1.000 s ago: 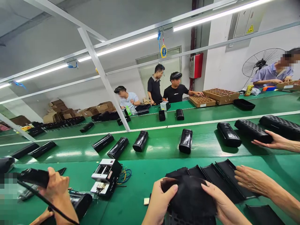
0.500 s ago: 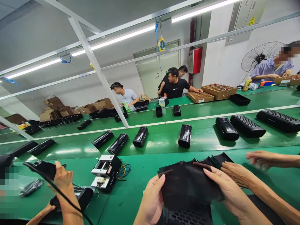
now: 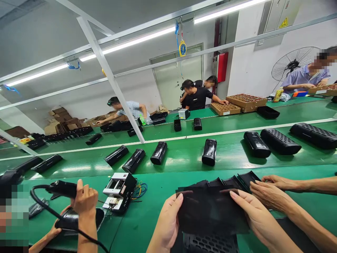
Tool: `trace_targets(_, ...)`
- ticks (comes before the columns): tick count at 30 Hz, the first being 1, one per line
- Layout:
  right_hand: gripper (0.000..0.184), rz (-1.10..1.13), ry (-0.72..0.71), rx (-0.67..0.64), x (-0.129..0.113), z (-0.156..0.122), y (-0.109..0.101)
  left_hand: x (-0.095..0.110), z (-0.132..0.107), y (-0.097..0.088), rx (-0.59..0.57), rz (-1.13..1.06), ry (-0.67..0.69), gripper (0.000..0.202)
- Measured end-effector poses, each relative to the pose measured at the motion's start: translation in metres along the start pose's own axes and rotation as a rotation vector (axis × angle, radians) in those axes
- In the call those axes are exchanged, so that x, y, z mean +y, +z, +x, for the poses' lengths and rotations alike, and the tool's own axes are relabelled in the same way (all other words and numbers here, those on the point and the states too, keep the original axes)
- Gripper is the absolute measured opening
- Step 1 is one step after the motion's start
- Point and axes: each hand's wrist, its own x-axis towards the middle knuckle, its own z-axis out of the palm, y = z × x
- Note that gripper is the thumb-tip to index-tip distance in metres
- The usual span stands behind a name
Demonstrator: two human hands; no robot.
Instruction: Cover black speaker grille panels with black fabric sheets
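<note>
My left hand [image 3: 168,218] and my right hand [image 3: 254,212] grip a thin dark sheet [image 3: 212,211] by its two sides, thumbs on the near face. It is slightly see-through; I cannot tell whether it is cloth or film. Below it, partly covered, lies a black casing with oval holes [image 3: 210,243]. Just beyond the sheet's top edge are several curved black panels [image 3: 217,182]. To the right, a co-worker's hands [image 3: 267,195] are at one black panel [image 3: 249,178], close to my right hand.
At left a co-worker's raised hand [image 3: 85,198] holds a corded black tool [image 3: 63,188] over a black casing [image 3: 70,219]. A black-and-white machine [image 3: 119,193] stands between us. Black casings [image 3: 210,151] lie along the green belt [image 3: 181,158]; other people sit beyond.
The sheet now hangs flatter between my hands, which have barely moved. The right co-worker's far hand has come to the panel. At left the corded tool has moved right.
</note>
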Motion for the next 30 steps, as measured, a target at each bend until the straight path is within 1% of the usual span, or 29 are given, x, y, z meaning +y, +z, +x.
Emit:
trace_targets(2,0.022,-0.151,-0.025,0.026,0.019,0.008,-0.011,-0.008,0.008,-0.006,-0.037,0.024,-0.017,0.027)
trace_targets(3,0.023,-0.248,-0.047,0.053,0.032,0.012,-0.019,-0.015,0.013,-0.011,-0.062,0.039,-0.044,0.028)
trace_targets(5,0.028,-0.461,-0.114,0.137,0.067,0.021,-0.037,-0.039,0.026,-0.024,-0.094,0.14,-0.1,0.031)
trace_targets(6,0.031,-0.579,-0.129,0.183,0.086,0.025,-0.047,-0.055,0.032,-0.032,-0.076,0.232,-0.115,0.033)
trace_targets(7,0.034,-0.706,-0.158,0.235,0.105,0.027,-0.055,-0.072,0.038,-0.041,-0.026,0.356,-0.111,0.036)
trace_targets(8,0.035,-0.754,-0.157,0.272,0.124,0.029,-0.063,-0.09,0.043,-0.049,0.045,0.501,-0.09,0.037)
trace_targets(10,0.036,-0.814,-0.146,0.319,0.156,0.028,-0.073,-0.123,0.052,-0.063,0.137,0.662,-0.078,0.041)
trace_targets(12,0.035,-0.842,-0.125,0.348,0.18,0.025,-0.078,-0.149,0.057,-0.072,0.174,0.745,-0.09,0.043)
trace_targets(14,0.034,-0.887,-0.107,0.379,0.195,0.022,-0.082,-0.166,0.061,-0.077,0.197,0.825,-0.104,0.042)
trace_targets(17,0.032,-0.965,-0.085,0.424,0.209,0.022,-0.089,-0.178,0.064,-0.081,0.217,0.946,-0.116,0.033)
trace_targets(21,0.027,-1.077,-0.046,0.442,0.219,0.021,-0.103,-0.182,0.064,-0.084,0.225,1.087,-0.115,0.005)
trace_targets(25,0.019,-1.163,-0.014,0.478,0.226,0.016,-0.116,-0.185,0.064,-0.085,0.21,1.144,-0.143,0.018)
trace_targets(27,0.018,-1.182,0.0,0.501,0.229,0.015,-0.121,-0.188,0.065,-0.086,0.2,1.142,-0.162,0.024)
trace_targets(30,0.017,-1.18,0.022,0.513,0.231,0.018,-0.127,-0.191,0.068,-0.088,0.217,1.114,-0.165,0.028)
